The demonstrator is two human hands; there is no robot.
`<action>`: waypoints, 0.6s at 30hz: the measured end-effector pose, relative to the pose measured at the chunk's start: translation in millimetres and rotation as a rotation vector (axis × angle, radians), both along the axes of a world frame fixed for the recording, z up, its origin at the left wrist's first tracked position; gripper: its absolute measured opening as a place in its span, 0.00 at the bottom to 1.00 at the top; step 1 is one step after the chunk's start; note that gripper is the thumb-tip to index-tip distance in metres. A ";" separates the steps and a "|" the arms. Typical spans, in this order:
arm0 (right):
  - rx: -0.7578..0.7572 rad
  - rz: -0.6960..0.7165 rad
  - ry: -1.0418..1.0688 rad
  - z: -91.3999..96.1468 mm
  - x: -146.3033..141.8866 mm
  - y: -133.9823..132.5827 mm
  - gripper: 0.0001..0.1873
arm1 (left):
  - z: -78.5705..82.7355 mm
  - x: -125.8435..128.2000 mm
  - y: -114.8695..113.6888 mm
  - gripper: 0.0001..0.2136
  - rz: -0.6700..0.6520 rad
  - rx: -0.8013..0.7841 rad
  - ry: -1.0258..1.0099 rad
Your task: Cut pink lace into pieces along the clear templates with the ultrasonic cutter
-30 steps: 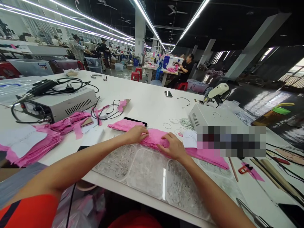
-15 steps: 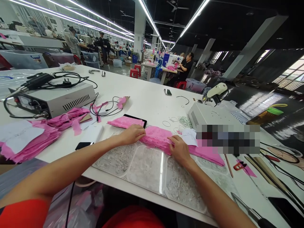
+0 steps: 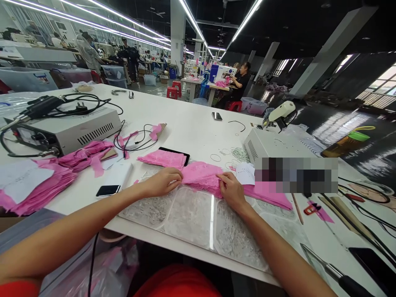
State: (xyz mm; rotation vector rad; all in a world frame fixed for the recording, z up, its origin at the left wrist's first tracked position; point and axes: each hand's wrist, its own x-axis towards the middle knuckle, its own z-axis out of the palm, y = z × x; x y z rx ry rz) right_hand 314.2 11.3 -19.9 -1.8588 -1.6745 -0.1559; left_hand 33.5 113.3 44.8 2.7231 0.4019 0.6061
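On the wide white table (image 3: 194, 111), toward six o'clock, a grey marbled board (image 3: 188, 218) is lying; across its twelve o'clock side a folded pink lace-edged cloth (image 3: 201, 171) is resting. At three o'clock of this cloth, the right hand (image 3: 232, 188) is pinching the edge; at nine o'clock, the left hand (image 3: 163, 182) is touching with narrow fingers, whether gripping I cannot tell. Probably they are straightening it; the next move is seemingly calling for even, light tension.

The lacy cloth (image 3: 202, 176) looks matt and textured, the mottled mat (image 3: 189, 218) glossy, the table (image 3: 192, 128) smooth
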 end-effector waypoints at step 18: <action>-0.185 0.473 -0.114 13.7 -50.3 -41.2 0.08 | -22.3 -45.3 -25.4 0.12 -0.003 -0.058 0.139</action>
